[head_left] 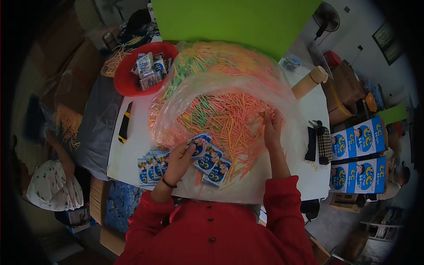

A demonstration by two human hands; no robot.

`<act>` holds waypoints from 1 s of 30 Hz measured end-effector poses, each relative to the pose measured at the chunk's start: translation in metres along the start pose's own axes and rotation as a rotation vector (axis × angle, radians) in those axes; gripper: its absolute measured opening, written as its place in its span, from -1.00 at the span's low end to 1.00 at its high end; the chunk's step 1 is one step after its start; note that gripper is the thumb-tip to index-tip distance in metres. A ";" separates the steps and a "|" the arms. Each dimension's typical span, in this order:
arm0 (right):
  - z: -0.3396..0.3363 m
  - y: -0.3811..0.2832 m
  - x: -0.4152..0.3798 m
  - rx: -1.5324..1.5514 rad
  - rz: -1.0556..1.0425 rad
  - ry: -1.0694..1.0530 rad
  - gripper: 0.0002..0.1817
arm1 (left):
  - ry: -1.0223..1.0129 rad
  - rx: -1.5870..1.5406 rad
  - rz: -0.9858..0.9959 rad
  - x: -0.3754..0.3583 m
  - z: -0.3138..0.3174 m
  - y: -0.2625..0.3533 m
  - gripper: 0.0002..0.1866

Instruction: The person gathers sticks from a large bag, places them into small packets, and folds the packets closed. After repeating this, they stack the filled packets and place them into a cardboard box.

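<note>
My left hand [178, 163] is closed on the edge of a blue-and-white printed packet [199, 145]. Two similar packets lie beside it, overlapping at the front of the pile. More blue packets [152, 168] are spread on the table just left of that hand. A large clear plastic bag [291, 106] lies open across the table, full of thin pink, orange, green and yellow sticks [221, 115]. At the bag's right side, my right hand [272, 128] is raised with its fingertips pinched around a few pinkish sticks, whose ends show only faintly.
A red basin [118, 81] with packets stands at the back left, near a black-and-yellow utility knife [125, 126]. A tan cylinder [309, 83], a checkered pouch [325, 145] and blue-and-white boxes [358, 176] are on the right. A green panel [229, 22] rises behind. Another person's arm [62, 152] shows at left.
</note>
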State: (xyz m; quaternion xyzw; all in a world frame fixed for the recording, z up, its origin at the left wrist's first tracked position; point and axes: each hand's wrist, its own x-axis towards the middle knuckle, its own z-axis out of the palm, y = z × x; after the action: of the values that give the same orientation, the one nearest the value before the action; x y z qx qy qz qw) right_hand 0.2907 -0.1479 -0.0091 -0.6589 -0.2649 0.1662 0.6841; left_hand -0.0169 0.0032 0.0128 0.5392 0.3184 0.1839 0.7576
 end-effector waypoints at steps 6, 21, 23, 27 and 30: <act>0.034 0.037 -0.028 0.050 0.125 -0.069 -0.74 | 0.146 1.388 0.646 0.013 0.012 -0.008 -0.49; 0.015 0.031 -0.034 0.931 0.360 0.148 -0.81 | -0.114 -0.235 0.013 0.001 0.014 0.002 -0.84; 0.033 0.003 -0.050 0.821 0.368 0.098 -0.82 | -0.109 -0.138 0.022 0.000 0.016 -0.005 -0.84; 0.068 -0.062 -0.081 0.629 0.230 -0.184 -0.85 | -0.122 0.023 0.070 0.001 0.021 -0.018 -0.86; 0.083 -0.070 -0.096 0.615 0.171 -0.285 -0.85 | -0.140 0.157 0.141 0.001 0.025 -0.017 -0.85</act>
State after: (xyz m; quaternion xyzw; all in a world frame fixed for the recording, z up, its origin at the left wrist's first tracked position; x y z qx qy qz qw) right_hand 0.1567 -0.1415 0.0461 -0.4120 -0.2391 0.3855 0.7903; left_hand -0.0003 -0.0200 0.0016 0.6296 0.2394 0.1729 0.7186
